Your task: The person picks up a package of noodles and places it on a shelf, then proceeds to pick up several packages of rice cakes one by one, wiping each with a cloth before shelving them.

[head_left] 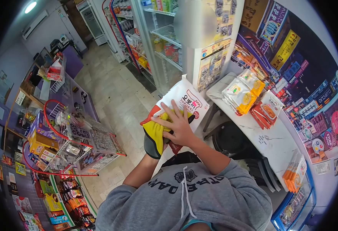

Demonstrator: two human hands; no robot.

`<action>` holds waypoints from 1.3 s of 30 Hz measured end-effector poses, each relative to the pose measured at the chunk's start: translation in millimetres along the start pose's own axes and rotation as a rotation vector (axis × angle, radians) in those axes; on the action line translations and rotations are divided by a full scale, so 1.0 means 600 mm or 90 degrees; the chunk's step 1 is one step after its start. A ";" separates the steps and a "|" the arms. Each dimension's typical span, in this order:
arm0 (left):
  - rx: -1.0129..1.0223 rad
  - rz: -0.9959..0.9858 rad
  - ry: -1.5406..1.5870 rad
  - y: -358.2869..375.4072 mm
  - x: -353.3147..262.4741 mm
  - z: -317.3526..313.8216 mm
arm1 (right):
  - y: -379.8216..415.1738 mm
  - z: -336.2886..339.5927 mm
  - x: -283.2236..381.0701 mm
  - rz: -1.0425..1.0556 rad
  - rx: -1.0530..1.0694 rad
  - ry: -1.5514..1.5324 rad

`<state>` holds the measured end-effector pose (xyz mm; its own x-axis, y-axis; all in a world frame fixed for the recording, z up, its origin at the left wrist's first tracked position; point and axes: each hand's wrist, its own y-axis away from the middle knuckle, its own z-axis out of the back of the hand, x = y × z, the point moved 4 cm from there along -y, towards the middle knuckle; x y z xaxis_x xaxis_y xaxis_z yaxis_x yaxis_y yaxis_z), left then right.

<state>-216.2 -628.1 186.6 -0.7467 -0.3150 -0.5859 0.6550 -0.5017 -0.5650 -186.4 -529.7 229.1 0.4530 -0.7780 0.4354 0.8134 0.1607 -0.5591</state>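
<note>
Red-white packet (178, 93), yellow-grey cloth (153, 131)

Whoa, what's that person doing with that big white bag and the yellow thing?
Someone in a grey hoodie is holding a white Yopokki packet in front of them. Their right hand lies with fingers spread over its front and a yellow-and-grey cloth. The left forearm reaches up to the cloth, which hides most of that hand. More packets sit on the white counter to the right.
</note>
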 end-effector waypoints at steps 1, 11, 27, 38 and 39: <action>-0.016 0.058 0.160 0.008 0.027 0.007 | -0.008 -0.021 0.002 0.003 0.006 -0.033; -0.044 0.201 0.254 0.068 0.167 0.100 | -0.137 -0.129 0.025 0.126 0.059 -0.373; -0.496 0.543 0.787 -0.079 0.376 0.175 | -0.401 -0.352 -0.169 0.092 -0.051 -0.313; -0.502 0.440 0.800 -0.223 0.555 0.240 | -0.561 -0.411 -0.142 0.166 0.053 -0.233; -0.504 0.439 0.801 -0.236 0.563 0.247 | -0.569 -0.422 -0.140 0.160 0.082 -0.256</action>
<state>-578.3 -783.0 154.8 -0.0055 0.7227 -0.6912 0.9931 0.0851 0.0811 -594.3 -673.2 204.7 0.7257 -0.4127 0.5505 0.6876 0.4077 -0.6008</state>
